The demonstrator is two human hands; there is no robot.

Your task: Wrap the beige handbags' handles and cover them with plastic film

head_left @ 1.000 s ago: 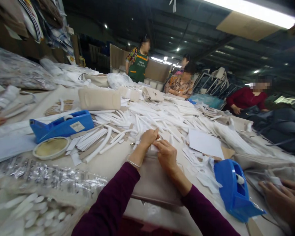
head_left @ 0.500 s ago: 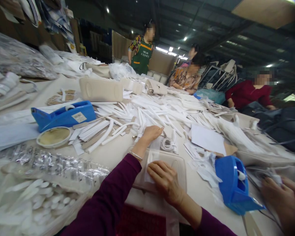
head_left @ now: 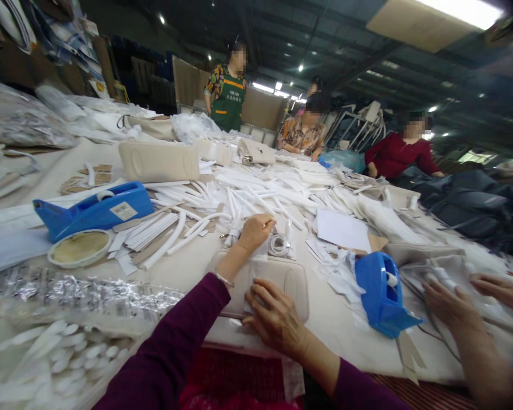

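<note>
A flat beige bag [head_left: 297, 285] with rounded corners lies before me on the table. Across it runs a thin translucent white sheet [head_left: 261, 267], partly hidden by my hands. My left hand [head_left: 256, 233] is closed in a pinch at the sheet's far end, beyond the bag's far edge. My right hand [head_left: 277, 313] bends its fingers over the bag's near edge, fingertips on the near end of the sheet. A coiled cream strap [head_left: 279, 245] in clear plastic lies just right of my left hand.
Blue tape dispensers stand left [head_left: 98, 209] and right [head_left: 380, 293]. White foam tubes and paper strips [head_left: 256, 196] cover the table's middle. A plastic bag of white pieces [head_left: 64, 353] is near left. A co-worker's hands [head_left: 457, 302] work at the right; other people stand or sit beyond.
The view has shifted right, so things appear further left. My right hand has slid towards the bag's near edge, its fingers more bent. My left hand stays pinched.
</note>
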